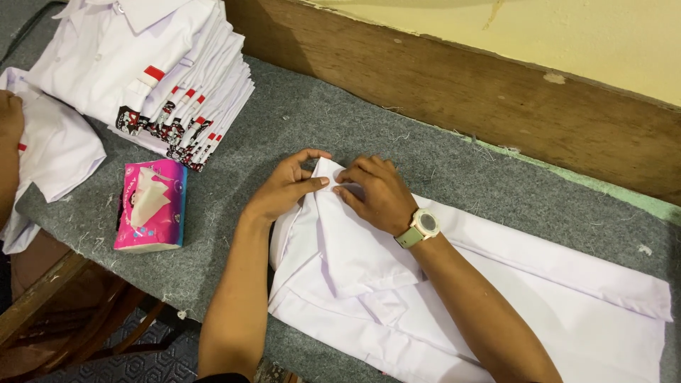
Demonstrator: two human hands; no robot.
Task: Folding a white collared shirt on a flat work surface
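L hand (287, 190) & R hand (376, 193) side by side, fingertips pinching, forearms extended

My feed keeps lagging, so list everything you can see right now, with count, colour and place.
white shirt: one, white, laid flat on the table's right half, under both hands
stack of folded shirts: one stack, white with red and dark tags, far left
tissue pack: one, pink, left of the hands
table: one, grey felt top
wooden board: one, brown, along the yellow wall
other person's hand: one, far left edge, on another white garment
watch: one, pale green, right wrist
left hand: pinching the shirt's end
right hand: pressing the same fold
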